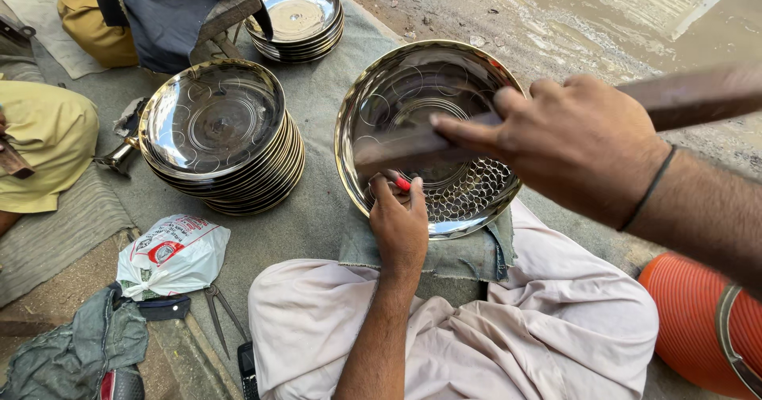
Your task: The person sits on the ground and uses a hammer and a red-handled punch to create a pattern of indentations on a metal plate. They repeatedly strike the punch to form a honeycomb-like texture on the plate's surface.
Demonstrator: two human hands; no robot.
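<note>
Blurred hammer probably hides plate's centre.

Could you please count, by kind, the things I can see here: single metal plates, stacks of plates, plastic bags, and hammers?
Single metal plate: 1
Stacks of plates: 2
White plastic bag: 1
Hammer, in the right hand: 1
Total: 5

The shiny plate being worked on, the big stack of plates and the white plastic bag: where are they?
Shiny plate (397, 90): head view, bare upper inside.
Stack of plates (214, 118): head view, top plate's centre.
White plastic bag (176, 255): head view, its middle.
</note>
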